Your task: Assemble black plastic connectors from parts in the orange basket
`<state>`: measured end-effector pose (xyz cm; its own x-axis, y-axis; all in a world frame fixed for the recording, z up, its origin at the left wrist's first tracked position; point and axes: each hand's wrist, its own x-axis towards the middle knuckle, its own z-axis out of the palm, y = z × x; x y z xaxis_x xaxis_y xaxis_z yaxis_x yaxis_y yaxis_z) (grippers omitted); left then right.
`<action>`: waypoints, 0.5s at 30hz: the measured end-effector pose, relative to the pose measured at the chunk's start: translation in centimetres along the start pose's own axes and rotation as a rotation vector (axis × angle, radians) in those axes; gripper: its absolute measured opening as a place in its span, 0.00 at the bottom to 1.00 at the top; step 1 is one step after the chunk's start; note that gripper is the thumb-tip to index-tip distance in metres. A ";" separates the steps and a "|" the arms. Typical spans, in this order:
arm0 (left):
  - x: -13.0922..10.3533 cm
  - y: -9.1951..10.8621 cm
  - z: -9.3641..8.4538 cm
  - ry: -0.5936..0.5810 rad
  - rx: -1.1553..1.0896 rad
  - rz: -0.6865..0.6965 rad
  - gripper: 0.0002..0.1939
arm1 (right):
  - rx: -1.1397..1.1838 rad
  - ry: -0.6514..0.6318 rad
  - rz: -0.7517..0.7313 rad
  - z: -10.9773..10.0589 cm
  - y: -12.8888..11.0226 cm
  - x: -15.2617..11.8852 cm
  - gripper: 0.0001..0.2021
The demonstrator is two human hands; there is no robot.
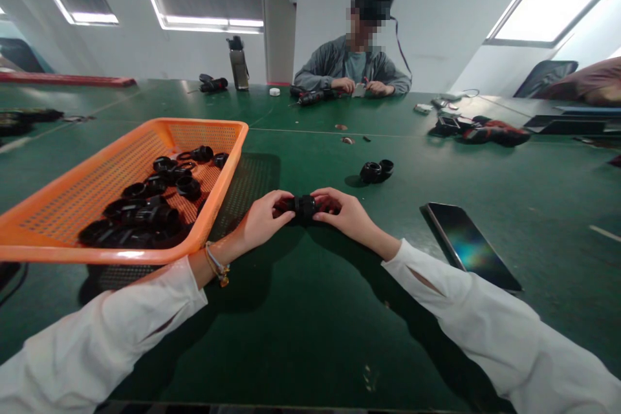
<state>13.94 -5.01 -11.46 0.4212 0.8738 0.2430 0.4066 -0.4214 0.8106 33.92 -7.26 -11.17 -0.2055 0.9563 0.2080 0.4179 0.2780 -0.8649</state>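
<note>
Left hand (264, 217) and right hand (348, 212): fingers of both clamped on black cylindrical part (305, 206), right of orange basket (92, 187) over green counter (301, 330); loose black pieces (371, 172) and phone (468, 242) lie farther right of basket.

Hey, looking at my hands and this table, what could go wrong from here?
The black part could slip, as the left hand and right hand appear to grip it mainly by its ends with the fingers.
The bracelet might snag on the orange basket, since it sits close to the basket's near corner.
The right sleeve could nudge the phone lying beside it.
</note>
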 end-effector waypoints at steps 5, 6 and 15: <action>0.0 -0.1 0.0 0.001 0.004 0.006 0.13 | -0.011 0.002 0.007 0.0 -0.1 0.1 0.17; 0.0 -0.1 -0.1 0.001 0.007 0.009 0.13 | -0.017 0.003 0.008 0.0 -0.1 0.1 0.17; 0.0 -0.2 0.0 0.009 -0.010 0.013 0.13 | -0.040 -0.008 0.008 -0.1 0.0 0.0 0.17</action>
<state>13.84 -4.89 -11.65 0.4193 0.8705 0.2579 0.3932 -0.4302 0.8126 33.99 -7.29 -11.10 -0.2092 0.9577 0.1976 0.4549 0.2742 -0.8473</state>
